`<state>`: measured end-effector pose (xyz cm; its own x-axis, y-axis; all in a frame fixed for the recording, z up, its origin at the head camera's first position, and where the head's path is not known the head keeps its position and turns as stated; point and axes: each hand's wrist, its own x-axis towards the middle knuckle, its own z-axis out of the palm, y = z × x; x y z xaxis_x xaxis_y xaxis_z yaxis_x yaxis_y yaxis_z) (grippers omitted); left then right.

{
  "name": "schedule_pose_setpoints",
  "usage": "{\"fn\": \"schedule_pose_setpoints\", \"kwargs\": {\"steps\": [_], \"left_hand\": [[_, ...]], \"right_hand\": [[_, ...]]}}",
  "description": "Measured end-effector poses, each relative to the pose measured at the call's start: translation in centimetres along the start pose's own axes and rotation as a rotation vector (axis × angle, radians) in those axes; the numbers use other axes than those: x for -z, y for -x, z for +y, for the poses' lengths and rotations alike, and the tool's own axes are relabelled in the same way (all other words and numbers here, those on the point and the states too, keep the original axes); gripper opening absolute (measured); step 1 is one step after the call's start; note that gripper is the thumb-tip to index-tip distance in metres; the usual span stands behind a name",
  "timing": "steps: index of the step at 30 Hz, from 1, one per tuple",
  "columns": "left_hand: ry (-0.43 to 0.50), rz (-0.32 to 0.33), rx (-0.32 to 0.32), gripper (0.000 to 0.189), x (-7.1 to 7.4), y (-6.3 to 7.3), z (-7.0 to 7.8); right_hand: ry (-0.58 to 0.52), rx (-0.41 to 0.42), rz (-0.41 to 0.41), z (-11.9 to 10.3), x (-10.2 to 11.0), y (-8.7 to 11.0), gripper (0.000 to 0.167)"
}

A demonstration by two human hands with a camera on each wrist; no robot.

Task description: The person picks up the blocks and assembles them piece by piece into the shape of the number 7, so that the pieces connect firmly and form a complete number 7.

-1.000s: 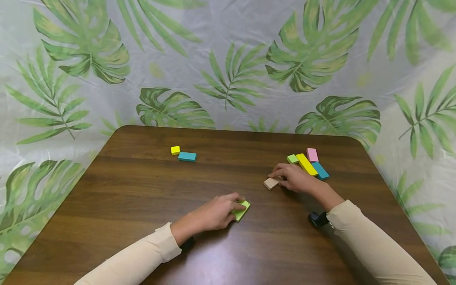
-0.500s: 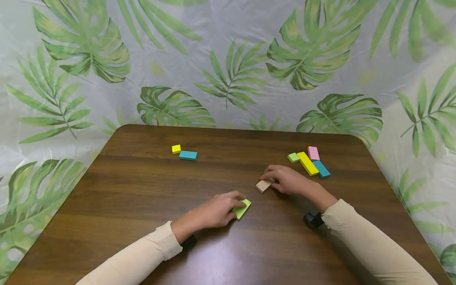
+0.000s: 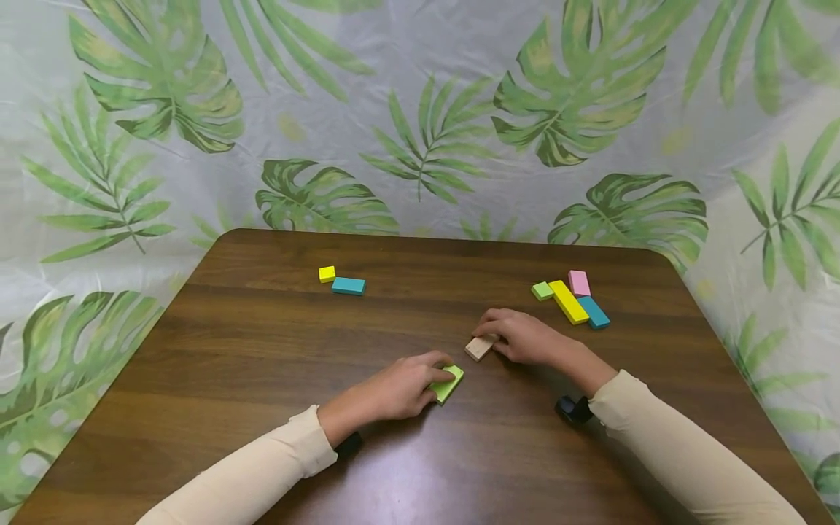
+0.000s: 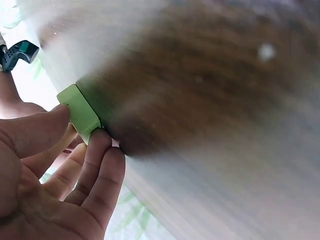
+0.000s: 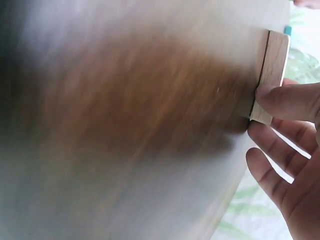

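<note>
At the far left of the counter (image 3: 230, 328), a small yellow block (image 3: 327, 274) is set just beside a teal block (image 3: 348, 286), both laid flat. The two are kept well apart from the hands, so the middle is presumably left free for handling.

Nearer and to the right, a lime block (image 3: 449, 389) is held by the left hand (image 3: 405, 387). It is pinched between thumb and fingers, with a fingertip laid across its top; so low a slab is probably best steadied by its edges, without being lifted.

A little farther to the right, a wooden block (image 3: 478, 348) is gripped by the right hand (image 3: 521, 337). The thumb is pressed along a narrow side and the fingers are kept round the back, so the left end is left bare and turned towards the lime block. A narrow gap is left between the two blocks.

At the far right, a small green block (image 3: 542, 291), a long yellow block (image 3: 569, 302), a pink block (image 3: 579, 283) and a blue block (image 3: 593, 312) are clustered flat, seemingly touching. They are placed beyond the right hand, within what is judged easy reach.
</note>
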<state>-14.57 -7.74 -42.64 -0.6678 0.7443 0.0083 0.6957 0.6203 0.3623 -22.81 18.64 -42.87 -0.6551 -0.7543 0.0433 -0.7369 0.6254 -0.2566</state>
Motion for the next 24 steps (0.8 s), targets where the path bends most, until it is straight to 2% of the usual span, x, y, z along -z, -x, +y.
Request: {"fn": "schedule_pose_setpoints", "kwargs": {"steps": [7, 12, 19, 24], "left_hand": [[-0.001, 0.016, 0.003, 0.036, -0.1, 0.0, 0.2], [0.003, 0.006, 0.027, 0.036, -0.2, 0.1, 0.4], [-0.02, 0.002, 0.027, 0.036, -0.2, 0.3, 0.6], [-0.02, -0.012, 0.034, 0.036, -0.1, 0.4, 0.6]], "right_hand": [[0.003, 0.036, 0.004, -1.0, -0.3, -0.4, 0.032], [0.012, 0.061, -0.005, -1.6, -0.6, -0.7, 0.031], [-0.009, 0.132, 0.0, -2.8, -0.6, -1.4, 0.029], [0.002, 0.146, -0.002, -2.9, -0.7, -1.9, 0.031]]}}
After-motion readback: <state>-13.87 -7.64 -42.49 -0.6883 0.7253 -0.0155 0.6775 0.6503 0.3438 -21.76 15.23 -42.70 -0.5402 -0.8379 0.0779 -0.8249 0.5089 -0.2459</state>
